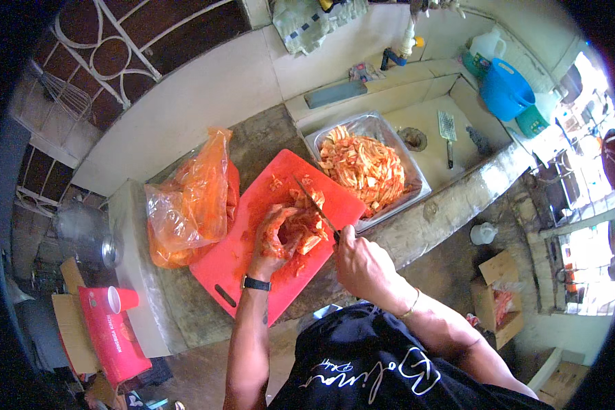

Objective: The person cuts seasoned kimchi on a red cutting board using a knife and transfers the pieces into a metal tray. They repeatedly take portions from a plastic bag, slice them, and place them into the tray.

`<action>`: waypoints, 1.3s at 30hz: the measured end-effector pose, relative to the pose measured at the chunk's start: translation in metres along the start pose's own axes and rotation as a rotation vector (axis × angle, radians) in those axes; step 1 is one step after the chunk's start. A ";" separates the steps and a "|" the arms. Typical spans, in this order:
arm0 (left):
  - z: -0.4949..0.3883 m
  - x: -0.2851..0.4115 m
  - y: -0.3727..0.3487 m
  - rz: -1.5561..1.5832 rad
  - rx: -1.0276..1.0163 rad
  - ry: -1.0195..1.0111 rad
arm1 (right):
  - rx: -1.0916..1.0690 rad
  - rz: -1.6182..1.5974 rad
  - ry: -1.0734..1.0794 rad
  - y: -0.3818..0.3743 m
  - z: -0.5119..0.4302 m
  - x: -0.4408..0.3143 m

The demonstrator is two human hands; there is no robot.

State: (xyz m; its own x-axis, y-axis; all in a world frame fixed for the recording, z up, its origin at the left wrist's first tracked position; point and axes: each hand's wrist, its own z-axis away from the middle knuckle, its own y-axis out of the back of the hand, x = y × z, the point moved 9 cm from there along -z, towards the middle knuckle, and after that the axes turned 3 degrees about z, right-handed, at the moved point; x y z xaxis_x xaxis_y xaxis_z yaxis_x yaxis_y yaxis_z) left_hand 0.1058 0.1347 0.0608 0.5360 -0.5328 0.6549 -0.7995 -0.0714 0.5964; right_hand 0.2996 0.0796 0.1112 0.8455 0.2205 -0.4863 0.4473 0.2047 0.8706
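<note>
Kimchi cabbage [310,241] lies on a red plastic cutting board [287,174], with small scraps and red sauce around it. My left hand [277,238], smeared with sauce, curls around the cabbage and holds it. In my right hand [361,264] is the handle of a kitchen knife [315,205]; its blade points up and to the left across the cabbage's right side. Just right of the board, a metal tray [417,179] lined with clear plastic holds a heap of cut kimchi [364,166]. An orange-stained plastic bag [195,205] stands at the board's left.
Beyond the tray is a concrete sink [435,115] with a flat grater [447,128] and a drain hole. A blue plastic basin [507,89] stands on its far right edge. At lower left, a red plastic cup [125,299] rests on a red carton [113,333].
</note>
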 end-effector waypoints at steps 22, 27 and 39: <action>0.004 -0.010 -0.002 0.195 -0.089 0.113 | 0.059 -0.146 0.075 -0.080 -0.054 0.074; -0.004 0.010 0.005 0.112 -0.073 0.079 | 0.034 -0.184 -0.030 -0.024 -0.038 0.060; 0.016 0.013 0.000 -0.017 0.061 -0.079 | -0.128 -0.035 0.055 0.012 0.007 0.016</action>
State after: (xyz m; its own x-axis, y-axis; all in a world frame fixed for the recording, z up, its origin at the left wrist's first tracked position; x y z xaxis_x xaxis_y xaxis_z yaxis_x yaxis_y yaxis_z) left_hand 0.1089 0.1144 0.0621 0.5287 -0.5958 0.6045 -0.8066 -0.1308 0.5765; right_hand 0.3206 0.0787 0.1148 0.8114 0.2625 -0.5222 0.4321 0.3320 0.8385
